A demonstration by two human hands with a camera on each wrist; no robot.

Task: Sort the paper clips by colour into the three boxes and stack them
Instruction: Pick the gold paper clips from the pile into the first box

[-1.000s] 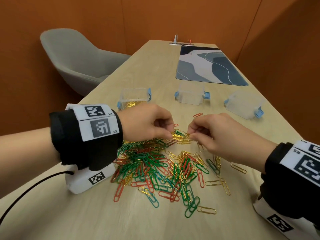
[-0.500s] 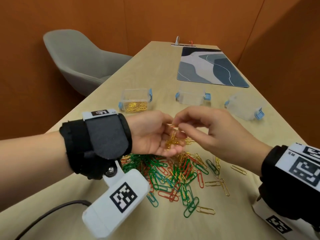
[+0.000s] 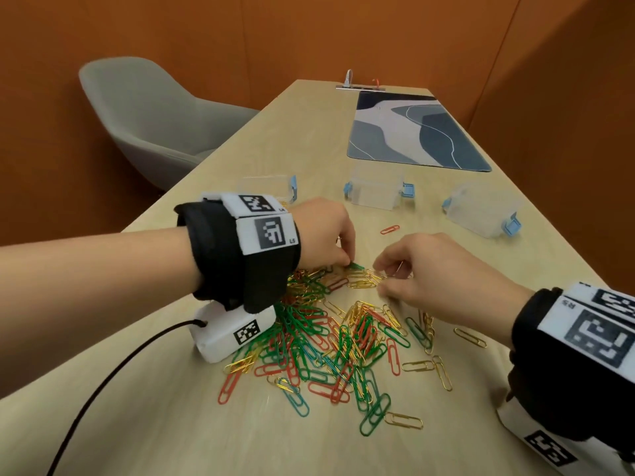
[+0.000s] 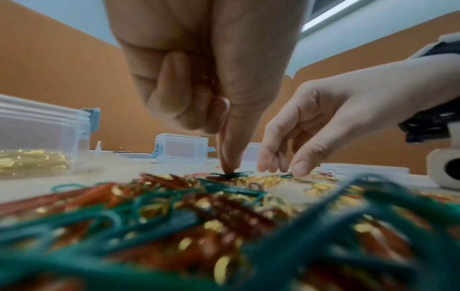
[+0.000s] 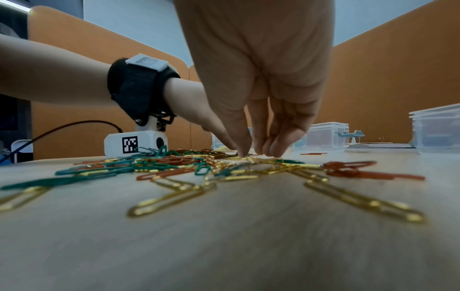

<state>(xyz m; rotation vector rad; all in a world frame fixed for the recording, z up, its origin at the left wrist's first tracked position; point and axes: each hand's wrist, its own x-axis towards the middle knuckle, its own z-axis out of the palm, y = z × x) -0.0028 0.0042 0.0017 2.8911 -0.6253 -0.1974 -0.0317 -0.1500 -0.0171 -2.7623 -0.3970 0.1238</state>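
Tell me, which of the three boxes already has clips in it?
The left box, beside the left hand. Gold clips lie inside it. The middle box and the right box show no clips.

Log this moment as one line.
stage: picking gold clips | left hand: fingertip on green clip | right hand: fingers at gold clips | left box: gold

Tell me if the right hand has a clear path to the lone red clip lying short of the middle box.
Probably yes. The red clip lies alone on bare table, just beyond the right hand, with nothing between them. The hand's fingertips are now on the gold clips.
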